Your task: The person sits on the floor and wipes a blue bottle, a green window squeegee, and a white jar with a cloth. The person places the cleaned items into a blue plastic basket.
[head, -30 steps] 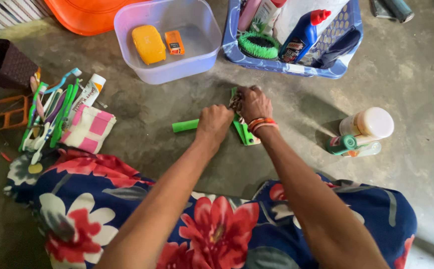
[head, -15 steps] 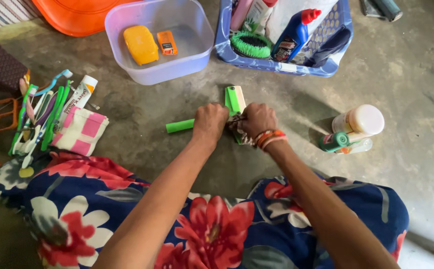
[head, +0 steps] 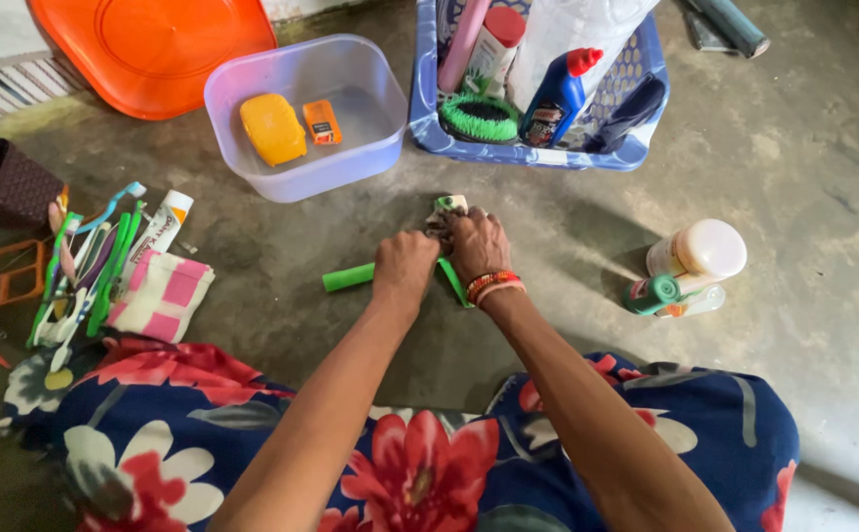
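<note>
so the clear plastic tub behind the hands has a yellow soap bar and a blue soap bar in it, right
Not quite. In the head view the clear plastic tub behind the left hand and right hand holds a yellow soap bar and a smaller orange bar, not a blue one.

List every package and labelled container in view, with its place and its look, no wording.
Blue bottle: in the blue basket, red cap, dark label.
White tube: on the floor at left, beside toothbrushes.
Cream bottle: on its side, far right.
Orange packet: in the clear tub.
</note>
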